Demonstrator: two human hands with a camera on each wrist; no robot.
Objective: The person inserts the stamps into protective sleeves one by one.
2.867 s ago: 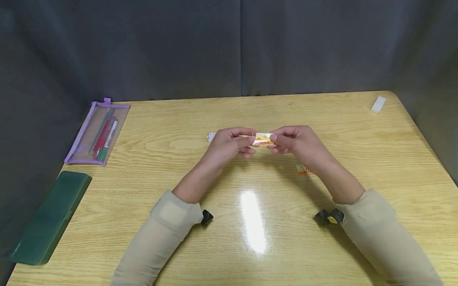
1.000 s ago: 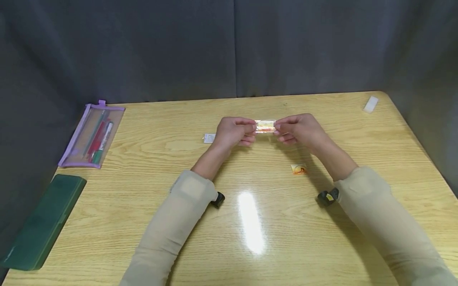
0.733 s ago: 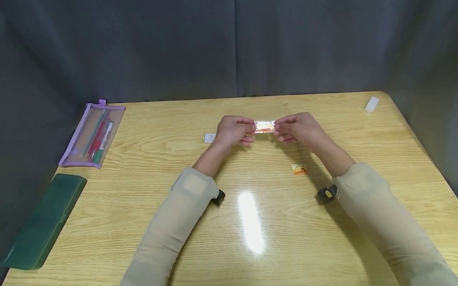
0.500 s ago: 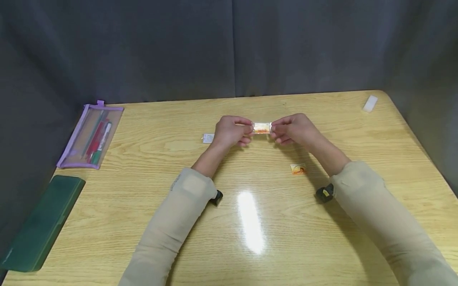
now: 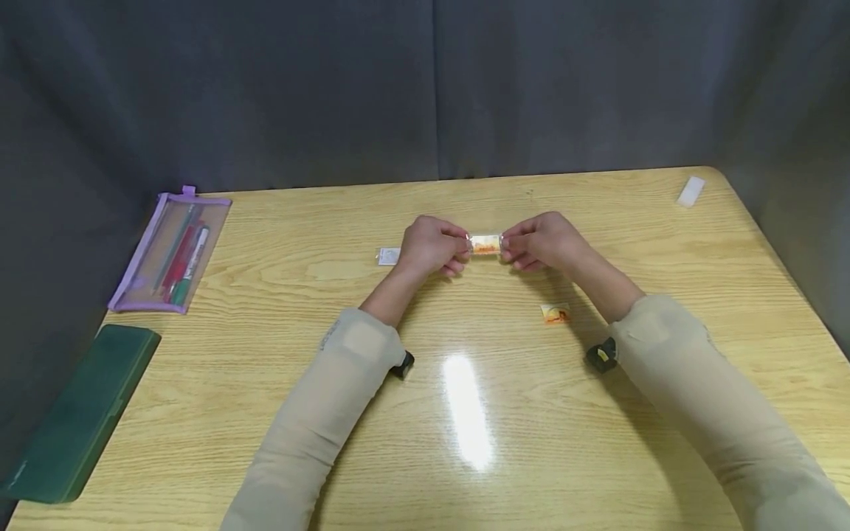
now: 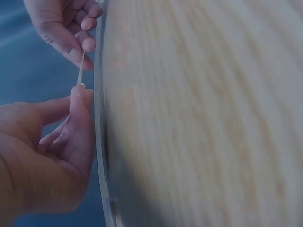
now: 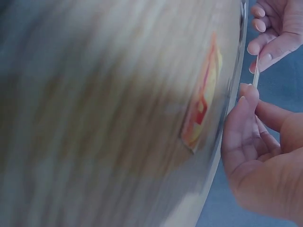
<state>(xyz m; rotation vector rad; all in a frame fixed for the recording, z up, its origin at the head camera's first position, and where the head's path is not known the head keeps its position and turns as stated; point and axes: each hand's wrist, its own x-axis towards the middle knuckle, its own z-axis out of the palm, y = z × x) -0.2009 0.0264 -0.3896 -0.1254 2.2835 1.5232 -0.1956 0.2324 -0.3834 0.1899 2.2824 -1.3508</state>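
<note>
A small flat clear-edged packet [image 5: 485, 245] with white, yellow and orange print is stretched level between both hands over the table's far half. My left hand [image 5: 428, 247] pinches its left end between thumb and fingers. Its right end is pinched the same way by my right hand [image 5: 544, 242]. Seen edge-on in the left wrist view, the packet [image 6: 81, 71] is a thin pale strip. A similar yellow-orange piece [image 5: 555, 313] lies on the table below the right hand. Beside the left hand sits a small white-and-grey packet [image 5: 388, 256], partly covered by that hand.
A purple-edged mesh pencil pouch [image 5: 169, 254] with pens inside lies at the far left. Nearer stands a dark green case [image 5: 86, 413]. A white block [image 5: 691, 191] rests at the far right corner of the wooden table [image 5: 531, 442]. Dark curtains [image 5: 332, 88] hang behind.
The hands have spread toward the packet's ends, uncovering more of its printed face. They rose with it, then lowered slightly in the last second. The other things stay put.
</note>
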